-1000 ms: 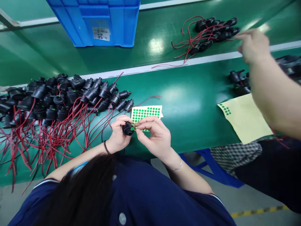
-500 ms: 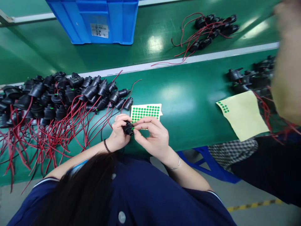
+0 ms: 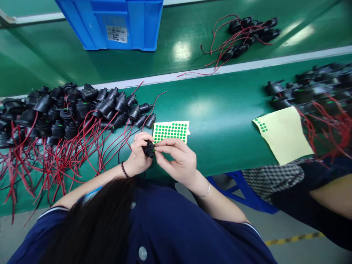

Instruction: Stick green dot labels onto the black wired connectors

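Note:
My left hand [image 3: 140, 153] is closed around a small black plastic pump-like part [image 3: 149, 150], its narrow nozzle end pointing down toward me. Against the right side of this part, my right hand [image 3: 178, 157] brings thumb and fingertips together in a pinch. A trace of a green dot sticker [image 3: 154, 150] shows at those fingertips, mostly hidden by them. Just beyond both hands lies a pale yellow sheet of green dot stickers [image 3: 171, 131], its lower edge covered by my fingers.
Many similar black parts [image 3: 106, 106] with red wires [image 3: 63, 157] are heaped at left. A blue bin [image 3: 123, 25] and more parts [image 3: 247, 36] sit on the raised shelf. At right are a second sticker sheet [image 3: 286, 135], another heap [image 3: 316, 88] and a co-worker's arm [image 3: 334, 194].
My right fingertips have shifted slightly against the black part, and less of the green sticker shows. The co-worker's arm at right has dropped from the table edge toward the lap.

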Demonstrator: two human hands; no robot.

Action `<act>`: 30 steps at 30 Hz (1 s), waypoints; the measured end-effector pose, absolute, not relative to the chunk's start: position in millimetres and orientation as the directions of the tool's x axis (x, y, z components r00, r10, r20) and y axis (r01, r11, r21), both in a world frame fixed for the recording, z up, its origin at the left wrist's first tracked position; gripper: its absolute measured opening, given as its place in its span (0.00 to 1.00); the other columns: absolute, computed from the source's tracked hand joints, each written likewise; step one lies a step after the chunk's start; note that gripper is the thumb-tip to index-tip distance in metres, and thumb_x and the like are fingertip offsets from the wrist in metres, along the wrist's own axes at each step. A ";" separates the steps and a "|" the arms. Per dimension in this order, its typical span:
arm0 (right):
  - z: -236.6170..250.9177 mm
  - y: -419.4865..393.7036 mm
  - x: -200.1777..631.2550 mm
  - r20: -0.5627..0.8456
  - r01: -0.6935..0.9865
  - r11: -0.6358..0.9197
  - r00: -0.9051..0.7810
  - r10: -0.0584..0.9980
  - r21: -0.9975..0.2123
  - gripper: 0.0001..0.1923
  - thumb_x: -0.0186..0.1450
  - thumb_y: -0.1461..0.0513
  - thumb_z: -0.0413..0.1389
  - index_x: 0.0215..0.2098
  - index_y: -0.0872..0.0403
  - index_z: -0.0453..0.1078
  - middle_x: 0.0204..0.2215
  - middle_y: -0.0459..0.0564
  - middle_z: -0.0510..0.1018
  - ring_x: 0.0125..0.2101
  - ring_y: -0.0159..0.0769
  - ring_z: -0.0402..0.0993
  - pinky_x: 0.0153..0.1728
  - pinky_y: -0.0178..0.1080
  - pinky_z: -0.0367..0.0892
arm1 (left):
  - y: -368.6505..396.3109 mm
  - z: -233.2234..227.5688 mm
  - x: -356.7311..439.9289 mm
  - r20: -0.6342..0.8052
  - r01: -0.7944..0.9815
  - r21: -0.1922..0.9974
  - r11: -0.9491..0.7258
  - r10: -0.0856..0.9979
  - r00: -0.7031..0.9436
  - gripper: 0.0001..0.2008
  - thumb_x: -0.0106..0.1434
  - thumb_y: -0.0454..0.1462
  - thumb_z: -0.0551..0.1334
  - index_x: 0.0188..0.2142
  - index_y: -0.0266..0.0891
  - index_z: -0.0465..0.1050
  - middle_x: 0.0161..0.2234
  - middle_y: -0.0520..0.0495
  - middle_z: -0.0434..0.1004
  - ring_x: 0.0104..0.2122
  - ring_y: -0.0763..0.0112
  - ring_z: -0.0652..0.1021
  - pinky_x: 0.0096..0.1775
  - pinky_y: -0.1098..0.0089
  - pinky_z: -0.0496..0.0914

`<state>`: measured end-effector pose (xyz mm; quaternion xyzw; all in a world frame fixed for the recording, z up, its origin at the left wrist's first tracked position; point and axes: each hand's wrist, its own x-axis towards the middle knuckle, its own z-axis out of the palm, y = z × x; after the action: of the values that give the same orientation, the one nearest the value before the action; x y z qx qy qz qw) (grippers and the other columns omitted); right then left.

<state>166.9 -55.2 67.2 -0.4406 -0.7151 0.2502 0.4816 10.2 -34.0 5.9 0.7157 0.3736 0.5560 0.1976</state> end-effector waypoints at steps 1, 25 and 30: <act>67.1 -54.8 166.8 0.466 0.390 0.481 -0.139 0.874 -0.785 0.11 0.62 0.68 0.61 0.41 0.47 0.78 0.38 0.50 0.82 0.37 0.39 0.80 0.40 0.44 0.79 | -34.5 6.7 10.5 0.638 0.296 0.715 -0.633 0.764 0.094 0.11 0.67 0.37 0.60 0.42 0.48 0.55 0.39 0.51 0.73 0.39 0.67 0.74 0.41 0.59 0.72; 61.3 -53.0 156.6 0.536 0.355 0.576 -0.215 0.817 -0.736 0.23 0.66 0.70 0.55 0.58 0.50 0.72 0.47 0.56 0.78 0.48 0.42 0.78 0.48 0.46 0.78 | -40.3 20.7 17.2 0.458 0.099 0.886 -0.453 0.888 -0.044 0.15 0.66 0.35 0.62 0.45 0.46 0.54 0.42 0.49 0.68 0.41 0.72 0.74 0.43 0.66 0.70; 64.3 -50.0 161.0 0.549 0.403 0.608 -0.265 0.793 -0.684 0.28 0.65 0.69 0.58 0.63 0.49 0.67 0.53 0.57 0.76 0.53 0.48 0.76 0.52 0.51 0.77 | -22.0 37.7 14.3 0.544 0.078 0.838 -0.540 0.837 -0.053 0.15 0.66 0.36 0.63 0.45 0.45 0.55 0.42 0.48 0.70 0.42 0.70 0.75 0.44 0.64 0.72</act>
<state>161.0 -50.0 64.3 -0.3899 -0.7671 0.2097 0.4643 14.3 -22.0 37.7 0.6170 0.3707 0.6239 0.3043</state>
